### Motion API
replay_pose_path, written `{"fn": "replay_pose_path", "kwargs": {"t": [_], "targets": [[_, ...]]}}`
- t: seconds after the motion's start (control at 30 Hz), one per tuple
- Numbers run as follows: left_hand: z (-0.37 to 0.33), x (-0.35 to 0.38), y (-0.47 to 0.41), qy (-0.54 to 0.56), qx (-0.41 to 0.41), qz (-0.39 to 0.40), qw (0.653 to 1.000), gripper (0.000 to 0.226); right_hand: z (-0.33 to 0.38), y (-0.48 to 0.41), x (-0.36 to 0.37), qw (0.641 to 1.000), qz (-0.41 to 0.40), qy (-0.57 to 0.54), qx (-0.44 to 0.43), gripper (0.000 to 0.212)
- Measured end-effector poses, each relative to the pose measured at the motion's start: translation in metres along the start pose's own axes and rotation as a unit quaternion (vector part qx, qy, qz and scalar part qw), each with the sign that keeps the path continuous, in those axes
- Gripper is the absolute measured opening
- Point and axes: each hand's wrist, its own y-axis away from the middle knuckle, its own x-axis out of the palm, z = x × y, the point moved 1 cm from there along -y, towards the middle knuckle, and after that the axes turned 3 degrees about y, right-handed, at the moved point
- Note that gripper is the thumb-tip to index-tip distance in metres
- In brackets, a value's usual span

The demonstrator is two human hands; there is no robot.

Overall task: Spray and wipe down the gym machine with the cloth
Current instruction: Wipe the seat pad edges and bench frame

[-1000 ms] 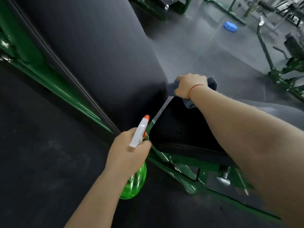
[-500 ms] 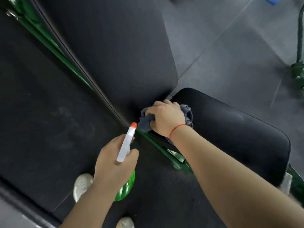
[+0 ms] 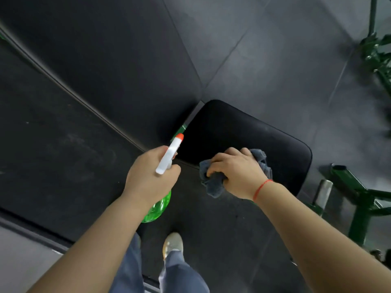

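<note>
I was standing in a gym. Below me was a black padded seat [image 3: 243,132], and a long black back pad [image 3: 105,60] ran up from its far end. Just beside the seat showed a green-painted steel frame [image 3: 358,218] with a bare metal peg [image 3: 322,192]. The floor [image 3: 275,60] was laid in large dark rubber tiles with visible seams. More green equipment [image 3: 377,58], blurred, stood farther off at the right edge.
</note>
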Motion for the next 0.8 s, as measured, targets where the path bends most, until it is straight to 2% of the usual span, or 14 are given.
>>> {"fn": "replay_pose_path", "kwargs": {"t": [0.13, 0.23, 0.4, 0.47, 0.57, 0.63, 0.8], "targets": [[-0.017, 0.012, 0.002, -0.014, -0.003, 0.026, 1.000, 0.004, -0.034, 0.029, -0.014, 0.996, -0.029, 0.000, 0.080, 0.043], [-0.023, 0.028, 0.001, -0.011, -0.033, 0.039, 0.999, 0.018, -0.043, 0.021, -0.010, 0.990, -0.077, 0.029, 0.117, 0.049], [-0.037, 0.048, -0.012, -0.008, -0.095, 0.031, 0.995, 0.037, -0.060, -0.041, -0.012, 0.990, -0.107, 0.016, 0.091, 0.046], [-0.043, 0.056, -0.019, -0.014, -0.105, 0.010, 0.994, 0.031, -0.073, -0.079, -0.019, 0.992, -0.100, 0.015, 0.072, 0.045], [-0.056, 0.064, -0.029, -0.035, -0.108, 0.007, 0.993, 0.004, -0.094, -0.133, -0.030, 0.995, -0.074, -0.002, 0.065, 0.049], [-0.066, 0.070, -0.033, -0.038, -0.114, 0.014, 0.993, 0.015, -0.112, -0.162, -0.036, 0.995, -0.071, -0.020, 0.071, 0.050], [-0.088, 0.085, -0.035, -0.046, -0.121, 0.031, 0.991, 0.015, -0.151, -0.169, -0.040, 0.985, -0.017, -0.143, 0.090, 0.053]]}}
